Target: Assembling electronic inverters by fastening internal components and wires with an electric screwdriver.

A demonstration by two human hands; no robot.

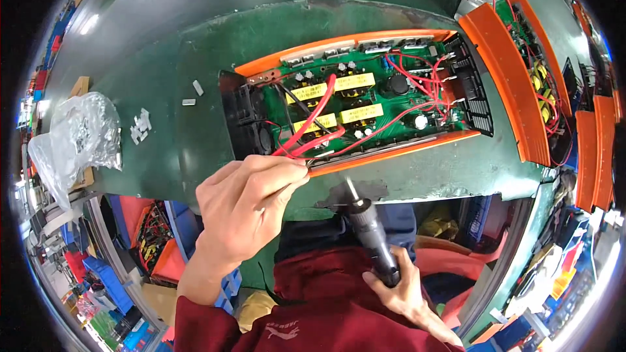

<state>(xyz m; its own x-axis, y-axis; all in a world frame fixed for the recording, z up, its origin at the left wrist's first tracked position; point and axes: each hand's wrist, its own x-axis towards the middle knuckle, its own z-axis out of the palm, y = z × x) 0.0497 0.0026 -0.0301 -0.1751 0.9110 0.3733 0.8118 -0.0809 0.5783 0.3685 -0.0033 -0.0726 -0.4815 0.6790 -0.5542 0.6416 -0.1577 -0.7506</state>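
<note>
An open electronics unit with an orange metal case [404, 147] lies in front of me, its green circuit board [386, 116] exposed. Yellow-wrapped transformers [362, 113] stand on the board, and thick red wires [324, 107] arch over them. My left hand [241, 205] is closed, thumb and fingers pinched at the near left edge of the case; what lies between the fingertips is too small to name. Wrapped in my right hand [405, 290] is a black electric screwdriver [370, 231]. Its bit points up toward the near case wall, apart from it.
On the left lie a clear plastic bag [85, 130], small white pieces [140, 125] and two small metal blocks [189, 102]. More orange cases [512, 85] with wiring stand at the right. The green table's near edge [450, 203] is close to my body; bins sit below it.
</note>
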